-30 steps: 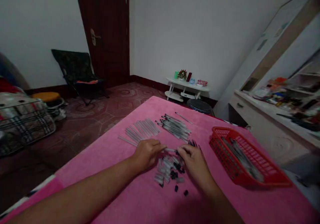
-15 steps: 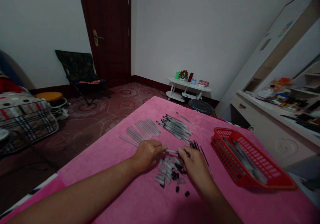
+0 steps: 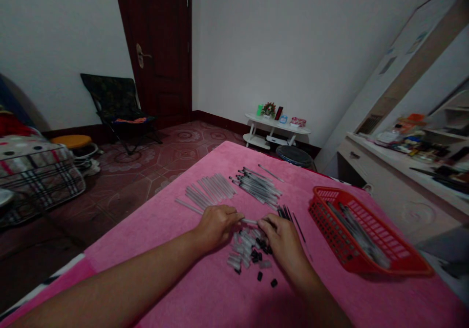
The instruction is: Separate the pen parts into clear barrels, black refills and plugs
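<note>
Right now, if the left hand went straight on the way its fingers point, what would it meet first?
The left hand points right, along the clear pen tube it pinches. Straight on, it would probably meet the right hand, whose fingertips are at the tube's other end; depth is slightly unclear.

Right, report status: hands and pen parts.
Left hand and right hand pinch one clear tube between them. Loose caps pile underneath. Red basket right.

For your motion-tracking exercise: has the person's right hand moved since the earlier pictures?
Barely. The right hand stays at the near edge of the heap of small parts, as far from the red basket as before; only its fingers shift slightly.
</note>
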`<action>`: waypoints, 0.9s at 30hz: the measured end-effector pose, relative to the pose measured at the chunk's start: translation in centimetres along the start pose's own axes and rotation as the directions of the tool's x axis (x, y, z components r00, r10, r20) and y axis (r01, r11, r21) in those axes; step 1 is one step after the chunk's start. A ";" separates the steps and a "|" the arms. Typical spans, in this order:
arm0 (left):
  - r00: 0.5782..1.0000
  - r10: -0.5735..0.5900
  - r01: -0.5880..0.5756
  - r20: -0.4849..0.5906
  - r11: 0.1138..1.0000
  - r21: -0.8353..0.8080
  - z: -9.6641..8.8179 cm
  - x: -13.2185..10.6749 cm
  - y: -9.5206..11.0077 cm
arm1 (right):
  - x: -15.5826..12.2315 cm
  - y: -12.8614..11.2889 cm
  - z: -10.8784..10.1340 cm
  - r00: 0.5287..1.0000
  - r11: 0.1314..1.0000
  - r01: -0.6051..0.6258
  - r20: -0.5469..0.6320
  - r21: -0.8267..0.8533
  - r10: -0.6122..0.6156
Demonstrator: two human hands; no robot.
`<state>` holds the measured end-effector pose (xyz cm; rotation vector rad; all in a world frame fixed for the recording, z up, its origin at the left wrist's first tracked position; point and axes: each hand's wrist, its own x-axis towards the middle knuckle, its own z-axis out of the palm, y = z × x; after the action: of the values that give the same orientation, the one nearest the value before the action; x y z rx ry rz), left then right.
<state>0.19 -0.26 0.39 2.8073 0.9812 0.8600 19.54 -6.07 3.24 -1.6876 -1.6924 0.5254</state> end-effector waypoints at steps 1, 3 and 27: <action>1.000 -0.001 0.001 0.002 1.000 0.000 0.0 0.0 0.0 | 0.0 0.0 0.0 1.000 1.000 0.008 -0.016 0.017 -0.008; 1.000 -0.008 0.008 0.008 1.000 0.002 0.0 0.0 0.0 | 0.1 0.0 -0.1 0.999 0.997 0.006 -0.032 0.071 -0.004; 1.000 0.019 -0.019 0.009 1.000 -0.008 -0.1 -0.1 -0.1 | 0.1 0.1 -0.7 0.998 0.999 -0.035 0.063 0.039 0.032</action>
<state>0.04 -0.22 0.37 2.8152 0.9497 0.8511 20.12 -6.05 3.65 -1.6895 -1.6887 0.6293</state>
